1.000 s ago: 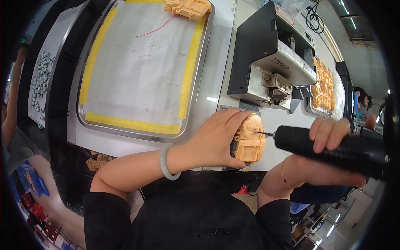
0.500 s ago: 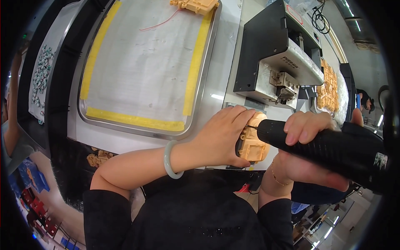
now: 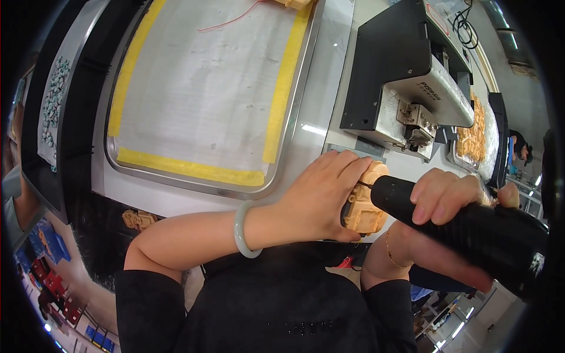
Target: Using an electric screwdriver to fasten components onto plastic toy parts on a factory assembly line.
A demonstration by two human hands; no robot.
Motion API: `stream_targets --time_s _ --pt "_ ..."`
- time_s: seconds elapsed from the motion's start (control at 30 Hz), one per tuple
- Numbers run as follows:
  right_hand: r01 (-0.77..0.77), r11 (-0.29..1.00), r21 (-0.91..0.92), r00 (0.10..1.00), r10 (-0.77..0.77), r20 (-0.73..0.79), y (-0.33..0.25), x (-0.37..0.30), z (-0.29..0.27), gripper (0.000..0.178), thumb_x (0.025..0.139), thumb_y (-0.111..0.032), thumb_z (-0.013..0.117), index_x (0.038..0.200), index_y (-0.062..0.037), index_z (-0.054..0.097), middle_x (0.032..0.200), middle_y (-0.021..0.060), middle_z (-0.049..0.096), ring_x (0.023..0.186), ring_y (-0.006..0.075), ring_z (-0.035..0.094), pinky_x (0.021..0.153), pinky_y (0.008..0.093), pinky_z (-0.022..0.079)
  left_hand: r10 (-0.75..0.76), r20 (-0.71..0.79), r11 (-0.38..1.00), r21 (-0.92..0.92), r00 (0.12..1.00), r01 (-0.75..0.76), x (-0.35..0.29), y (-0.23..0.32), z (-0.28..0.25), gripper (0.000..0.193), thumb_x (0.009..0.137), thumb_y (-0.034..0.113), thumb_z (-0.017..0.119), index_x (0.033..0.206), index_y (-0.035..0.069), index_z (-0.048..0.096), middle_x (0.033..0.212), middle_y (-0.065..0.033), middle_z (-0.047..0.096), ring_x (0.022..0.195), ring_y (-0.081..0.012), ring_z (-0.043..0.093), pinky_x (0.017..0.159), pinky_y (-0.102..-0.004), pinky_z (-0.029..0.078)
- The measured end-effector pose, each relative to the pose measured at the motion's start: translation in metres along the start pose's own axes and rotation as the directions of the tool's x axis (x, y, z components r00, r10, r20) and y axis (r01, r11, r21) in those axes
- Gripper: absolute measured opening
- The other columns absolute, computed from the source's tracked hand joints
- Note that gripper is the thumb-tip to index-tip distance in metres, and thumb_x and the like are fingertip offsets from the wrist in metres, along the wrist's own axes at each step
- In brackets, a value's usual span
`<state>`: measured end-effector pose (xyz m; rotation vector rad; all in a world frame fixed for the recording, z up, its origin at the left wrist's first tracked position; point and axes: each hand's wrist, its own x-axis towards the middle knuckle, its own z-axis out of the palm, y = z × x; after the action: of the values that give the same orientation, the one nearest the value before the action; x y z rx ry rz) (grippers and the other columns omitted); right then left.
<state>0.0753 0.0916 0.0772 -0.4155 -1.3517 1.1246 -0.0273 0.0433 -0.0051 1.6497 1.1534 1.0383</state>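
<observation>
Orange part (image 3: 365, 203) is gripped in the left hand (image 3: 318, 197) at the table (image 3: 321, 112) edge, fingers closed round it. Driver (image 3: 471, 232) is clamped in the right hand (image 3: 447, 197), tip at the part. Bit should be kept square w/ the screw, part braced firm, pressure kept light so it isn't stripped.

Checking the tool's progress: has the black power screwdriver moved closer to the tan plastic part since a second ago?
Yes. The black power screwdriver has advanced left toward the tan plastic part; its nose now meets the part below the black machine.

Black sleeves, pale green bangle (image 3: 246, 230), thin gold bracelet (image 3: 389, 250).
</observation>
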Motion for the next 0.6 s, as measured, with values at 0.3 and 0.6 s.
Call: stream_targets --time_s 0.3,0.6 --pt "0.159 0.987 0.023 0.981 -0.160 0.111 -0.022 0.024 -0.012 0.101 0.064 -0.074 0.050 0.135 -0.0085 0.021 0.060 0.0050 0.044 0.043 0.0127 0.042 0.045 0.0279 0.035 -0.014 0.037 0.998 0.058 0.999 0.012 -0.001 0.005 -0.003 0.093 0.049 0.034 0.078 0.124 0.001 0.034 0.111 -0.0162 0.043 0.105 -0.0332 0.043 0.090 -0.0388 0.035" --pt "0.142 0.980 -0.138 0.989 -0.136 0.052 0.000 0.060 -0.052 0.098 0.065 -0.081 0.032 0.131 -0.0093 0.023 0.063 0.0079 0.050 0.048 0.0162 0.047 0.050 0.0286 0.039 -0.013 0.060 0.996 0.090 0.998 0.008 0.001 0.007 -0.004 0.092 0.048 0.029 0.079 0.122 0.000 0.034 0.108 -0.0143 0.042 0.103 -0.0320 0.042 0.090 -0.0378 0.036"
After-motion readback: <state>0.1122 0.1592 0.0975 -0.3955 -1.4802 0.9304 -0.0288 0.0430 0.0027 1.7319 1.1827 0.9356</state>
